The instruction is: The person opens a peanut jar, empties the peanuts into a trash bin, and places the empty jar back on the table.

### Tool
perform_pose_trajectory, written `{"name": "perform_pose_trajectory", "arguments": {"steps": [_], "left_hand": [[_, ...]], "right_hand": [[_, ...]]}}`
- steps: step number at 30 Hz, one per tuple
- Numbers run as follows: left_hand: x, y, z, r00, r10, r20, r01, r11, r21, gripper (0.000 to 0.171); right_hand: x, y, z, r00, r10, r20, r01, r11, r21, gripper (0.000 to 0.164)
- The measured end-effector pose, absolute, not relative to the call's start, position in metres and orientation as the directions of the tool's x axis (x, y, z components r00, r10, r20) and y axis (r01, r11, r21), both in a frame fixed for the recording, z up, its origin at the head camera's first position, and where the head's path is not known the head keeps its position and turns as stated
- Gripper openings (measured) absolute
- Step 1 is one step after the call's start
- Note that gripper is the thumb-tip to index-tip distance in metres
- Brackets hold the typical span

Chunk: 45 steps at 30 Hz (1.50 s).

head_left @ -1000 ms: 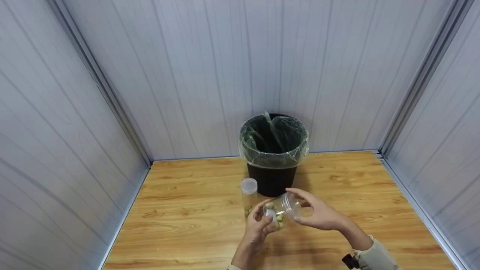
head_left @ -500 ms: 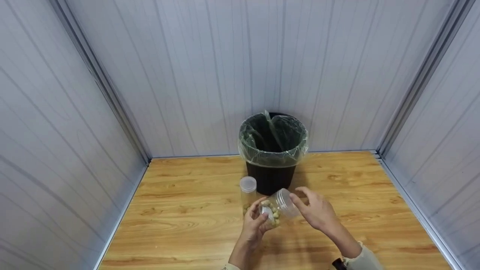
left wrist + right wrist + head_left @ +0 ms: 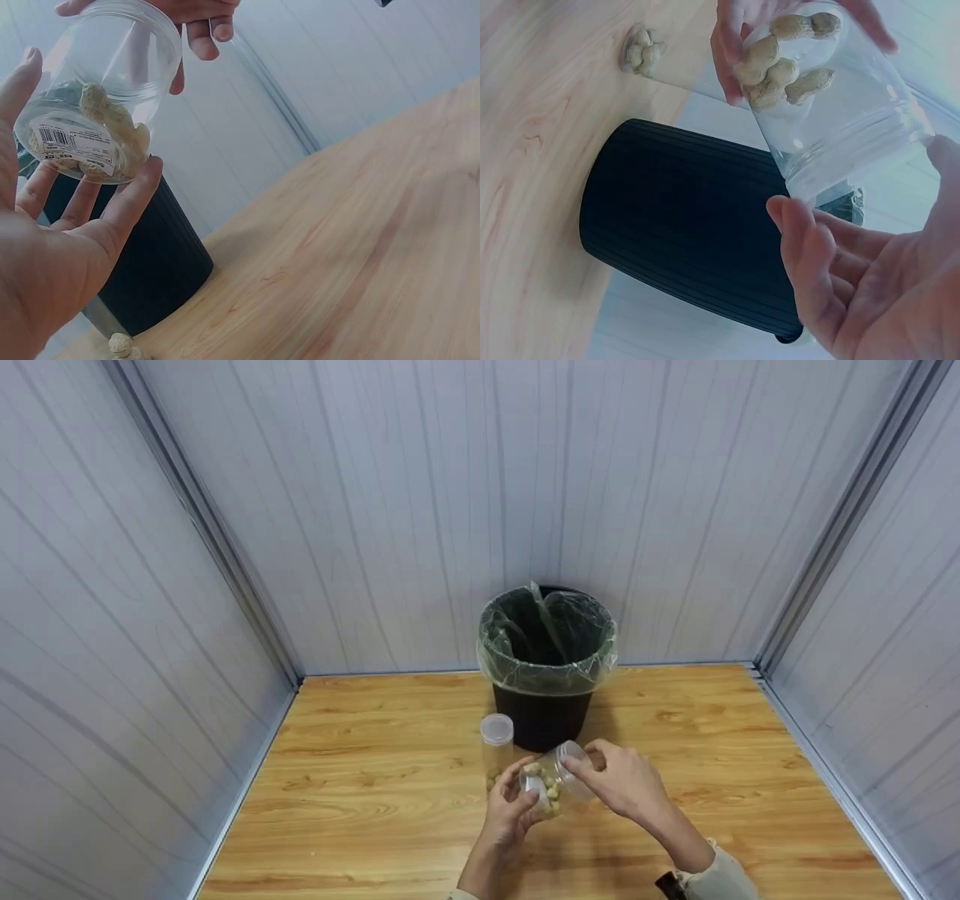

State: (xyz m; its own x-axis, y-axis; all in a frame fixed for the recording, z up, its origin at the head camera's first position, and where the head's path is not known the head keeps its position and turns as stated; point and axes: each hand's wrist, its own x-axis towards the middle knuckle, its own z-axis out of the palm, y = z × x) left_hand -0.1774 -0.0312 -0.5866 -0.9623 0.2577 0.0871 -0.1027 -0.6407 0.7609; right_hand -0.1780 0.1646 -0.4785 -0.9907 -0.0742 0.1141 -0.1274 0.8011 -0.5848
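A clear plastic jar [image 3: 553, 781] with whole peanuts [image 3: 761, 64] inside is held tilted above the table, its lid end toward the right. My left hand [image 3: 508, 815] grips it round its lower end, fingers and thumb on opposite sides. A white barcode label [image 3: 73, 144] shows on its base in the left wrist view. At the other end, my right hand [image 3: 622, 780] pinches the clear screw lid [image 3: 859, 154], thumb on one edge and fingertips on the opposite one. Behind the left hand stands a taller lidded clear jar [image 3: 497, 746], upright, also with peanuts at its bottom.
A black bin [image 3: 544, 720] with a clear plastic liner [image 3: 551, 679] stands just beyond the hands, near the back wall. Grey-white panel walls [image 3: 390, 510] enclose the wooden table [image 3: 360, 810] at the back and both sides.
My right hand's fingers came away from the lid's edges, turned over and closed on it again. The jar shifted slightly left with my left hand still round it.
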Motion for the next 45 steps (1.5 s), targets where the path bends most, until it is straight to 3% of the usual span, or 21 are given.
{"name": "perform_pose_trajectory", "arguments": {"steps": [6, 11, 16, 22, 31, 34, 37, 45], "left_hand": [[-0.176, -0.032, -0.59, -0.965, 0.252, 0.069, -0.109, -0.628, 0.771, 0.061], [-0.175, -0.034, -0.592, -0.963, 0.258, 0.07, -0.109, -0.616, 0.78, 0.061], [-0.176, -0.035, -0.592, -0.957, 0.274, 0.098, -0.099, -0.622, 0.776, 0.062], [-0.177, -0.036, -0.592, -0.955, 0.277, 0.104, -0.099, -0.63, 0.77, 0.063], [-0.175, -0.037, -0.596, -0.954, 0.283, 0.097, -0.12, -0.66, 0.742, 0.063], [-0.172, -0.04, -0.599, -0.956, 0.277, 0.094, -0.121, -0.667, 0.735, 0.064], [-0.169, -0.042, -0.601, -0.959, 0.269, 0.09, -0.116, -0.662, 0.74, 0.063], [-0.17, -0.041, -0.605, -0.966, 0.247, 0.076, -0.098, -0.62, 0.778, 0.065]], "right_hand": [[-0.179, 0.177, -0.485, -0.957, -0.27, 0.105, -0.262, 0.652, -0.711, 0.06], [-0.177, 0.19, -0.484, -0.869, -0.485, 0.1, -0.342, 0.442, -0.83, 0.066], [-0.184, 0.2, -0.491, -0.771, -0.609, 0.189, -0.435, 0.286, -0.854, 0.075], [-0.186, 0.201, -0.494, -0.746, -0.624, 0.234, -0.469, 0.243, -0.849, 0.075], [-0.18, 0.216, -0.508, -0.828, -0.499, 0.256, -0.367, 0.138, -0.92, 0.058], [-0.179, 0.228, -0.519, -0.873, -0.431, 0.229, -0.333, 0.184, -0.925, 0.056], [-0.185, 0.241, -0.533, -0.907, -0.356, 0.226, -0.345, 0.319, -0.883, 0.057], [-0.236, 0.279, -0.57, -0.924, -0.217, 0.314, -0.372, 0.7, -0.61, 0.06]]}}
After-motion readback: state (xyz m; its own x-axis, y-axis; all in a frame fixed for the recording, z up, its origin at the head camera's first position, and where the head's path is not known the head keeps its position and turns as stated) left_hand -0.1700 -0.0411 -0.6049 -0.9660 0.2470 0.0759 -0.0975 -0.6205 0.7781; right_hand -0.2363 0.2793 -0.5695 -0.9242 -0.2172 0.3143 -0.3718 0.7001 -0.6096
